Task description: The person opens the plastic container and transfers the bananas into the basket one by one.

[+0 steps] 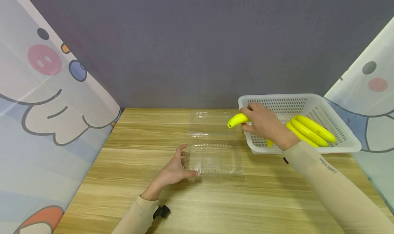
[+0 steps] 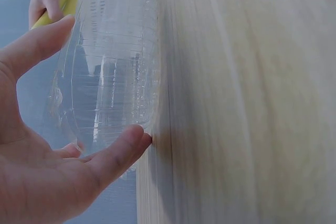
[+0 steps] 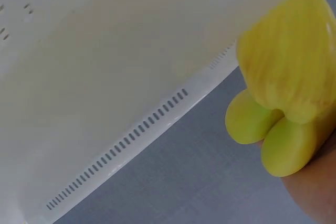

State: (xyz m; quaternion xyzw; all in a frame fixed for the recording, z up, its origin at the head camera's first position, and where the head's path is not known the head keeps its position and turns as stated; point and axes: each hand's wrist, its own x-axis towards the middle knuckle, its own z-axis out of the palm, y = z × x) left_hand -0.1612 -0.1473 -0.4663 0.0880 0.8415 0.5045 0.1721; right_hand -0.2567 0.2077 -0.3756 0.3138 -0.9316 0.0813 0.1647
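A clear plastic clamshell box [image 1: 215, 158] lies unfolded on the table, its lid half [image 1: 212, 122] toward the wall. My left hand [image 1: 172, 169] spans the box's near left corner, thumb along the front side and the other fingers [image 2: 123, 148] spread straight by the left side, fingertips right at the plastic. Over the left end of a white basket, my right hand [image 1: 263, 121] grips yellow bananas [image 1: 238, 120] from above. One tip points left toward the lid half. Several rounded yellow ends [image 3: 289, 148] show beside the palm in the right wrist view.
More bananas [image 1: 311, 129] lie together in the right part of the white perforated basket [image 1: 307, 150], which stands at the back right of the wooden table [image 1: 135, 158]. A grey wall [image 1: 184, 56] rises behind, with cartoon-printed panels [image 1: 46, 100] on both sides.
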